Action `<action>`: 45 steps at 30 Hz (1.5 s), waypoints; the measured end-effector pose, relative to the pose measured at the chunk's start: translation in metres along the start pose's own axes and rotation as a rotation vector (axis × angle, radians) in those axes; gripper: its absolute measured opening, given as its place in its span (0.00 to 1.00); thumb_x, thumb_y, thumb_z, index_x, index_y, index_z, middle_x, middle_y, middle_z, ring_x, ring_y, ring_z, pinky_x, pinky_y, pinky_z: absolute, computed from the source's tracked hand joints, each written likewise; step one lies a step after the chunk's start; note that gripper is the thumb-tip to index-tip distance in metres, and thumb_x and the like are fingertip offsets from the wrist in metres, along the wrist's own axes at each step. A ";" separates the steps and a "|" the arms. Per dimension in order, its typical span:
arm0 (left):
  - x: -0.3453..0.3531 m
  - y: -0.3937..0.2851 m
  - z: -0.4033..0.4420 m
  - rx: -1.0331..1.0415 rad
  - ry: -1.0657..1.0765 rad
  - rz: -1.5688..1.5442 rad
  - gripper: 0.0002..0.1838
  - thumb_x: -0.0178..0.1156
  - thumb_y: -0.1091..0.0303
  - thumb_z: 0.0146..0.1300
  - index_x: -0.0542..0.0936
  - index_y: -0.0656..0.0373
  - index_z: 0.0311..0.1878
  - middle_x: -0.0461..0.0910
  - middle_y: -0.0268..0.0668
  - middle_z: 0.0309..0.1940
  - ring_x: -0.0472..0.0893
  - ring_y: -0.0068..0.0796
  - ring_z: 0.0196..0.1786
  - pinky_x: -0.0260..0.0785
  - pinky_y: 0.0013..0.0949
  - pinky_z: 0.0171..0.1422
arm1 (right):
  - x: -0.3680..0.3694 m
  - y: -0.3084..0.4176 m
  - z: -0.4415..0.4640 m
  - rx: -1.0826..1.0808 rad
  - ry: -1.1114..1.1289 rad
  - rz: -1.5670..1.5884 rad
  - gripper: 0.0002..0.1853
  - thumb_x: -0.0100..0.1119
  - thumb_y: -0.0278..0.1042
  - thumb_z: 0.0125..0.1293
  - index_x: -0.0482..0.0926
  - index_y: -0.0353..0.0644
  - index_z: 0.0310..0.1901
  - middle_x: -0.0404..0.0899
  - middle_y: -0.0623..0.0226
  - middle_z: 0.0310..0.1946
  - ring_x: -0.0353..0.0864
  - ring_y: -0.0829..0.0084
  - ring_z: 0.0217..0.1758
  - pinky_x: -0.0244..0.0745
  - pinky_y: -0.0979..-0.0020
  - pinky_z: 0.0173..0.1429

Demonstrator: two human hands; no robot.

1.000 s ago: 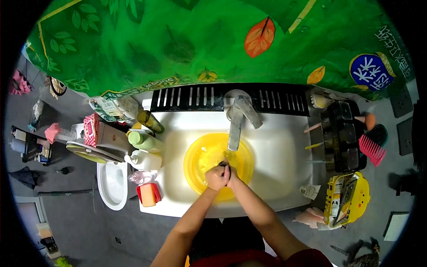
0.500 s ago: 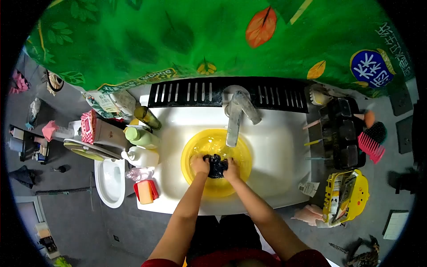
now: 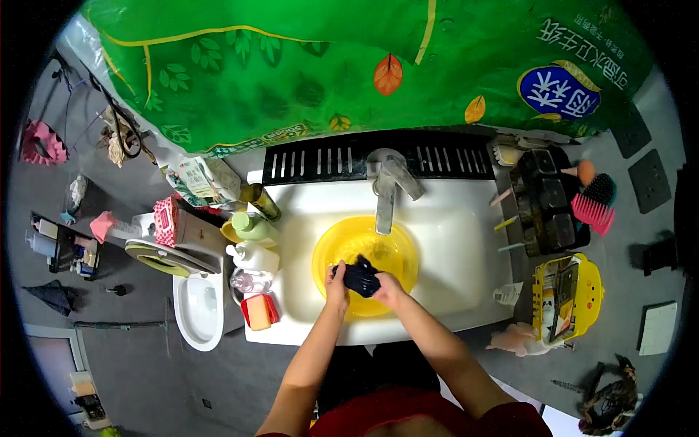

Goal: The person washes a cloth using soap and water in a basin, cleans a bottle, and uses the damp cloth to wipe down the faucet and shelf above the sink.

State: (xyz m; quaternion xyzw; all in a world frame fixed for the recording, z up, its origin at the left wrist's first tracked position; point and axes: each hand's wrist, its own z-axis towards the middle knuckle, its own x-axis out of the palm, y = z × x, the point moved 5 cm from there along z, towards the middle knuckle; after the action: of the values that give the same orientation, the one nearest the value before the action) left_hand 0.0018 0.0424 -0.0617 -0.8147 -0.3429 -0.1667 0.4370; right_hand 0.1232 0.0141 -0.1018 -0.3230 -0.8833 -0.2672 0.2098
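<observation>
A small dark cloth [image 3: 357, 279], wet and bunched, is stretched between my two hands above the yellow basin [image 3: 324, 240]. My left hand [image 3: 336, 285] grips its left end, fingers closed round the fabric. At the opposite end my right hand [image 3: 389, 289] pinches the cloth, fingers closed. Water lies in the basin, which stands in the white sink [image 3: 459, 269]. The grey faucet [image 3: 386, 204] reaches over the basin's far side. What kind of garment or cloth this is, I cannot make out.
Left of the sink stand a green bottle [image 3: 251, 227], a white pump bottle [image 3: 255, 257] and a soap bar [image 3: 256, 313] in a red dish. A black organizer [image 3: 542, 200] and a yellow basket [image 3: 590, 306] are on the right. Green packaging [image 3: 291, 73] hangs over the back.
Both hands have lifted the dark cloth up from the water in the basin and spread it somewhat between them. The camera view has shifted, so the surroundings appear displaced.
</observation>
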 end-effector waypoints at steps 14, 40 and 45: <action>0.012 0.017 -0.001 -0.115 0.143 -0.379 0.18 0.48 0.50 0.63 0.71 0.52 0.23 0.69 0.31 0.22 0.72 0.27 0.33 0.67 0.32 0.42 | 0.040 0.026 -0.039 -0.790 0.081 -1.401 0.31 0.60 0.37 0.47 0.64 0.45 0.55 0.69 0.56 0.51 0.67 0.56 0.56 0.63 0.61 0.57; 0.051 -0.022 -0.008 0.941 1.089 2.083 0.08 0.56 0.64 0.48 0.72 0.55 0.30 0.77 0.40 0.23 0.78 0.40 0.25 0.69 0.41 0.26 | 0.019 -0.004 -0.009 0.157 0.217 -0.993 0.12 0.53 0.35 0.51 0.66 0.47 0.14 0.64 0.73 0.10 0.61 0.77 0.10 0.56 0.73 0.15; 0.056 -0.024 -0.024 1.202 1.253 1.915 0.06 0.54 0.65 0.47 0.72 0.56 0.28 0.76 0.39 0.19 0.78 0.38 0.24 0.69 0.39 0.23 | 0.028 -0.022 -0.041 0.535 0.639 -0.343 0.10 0.54 0.33 0.54 0.64 0.49 0.20 0.61 0.78 0.13 0.54 0.86 0.12 0.47 0.82 0.15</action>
State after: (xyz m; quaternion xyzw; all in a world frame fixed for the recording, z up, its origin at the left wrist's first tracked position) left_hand 0.0251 0.0552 -0.0018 -0.1951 0.6150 0.0391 0.7630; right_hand 0.0967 -0.0121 -0.0621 -0.0074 -0.8529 -0.1465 0.5010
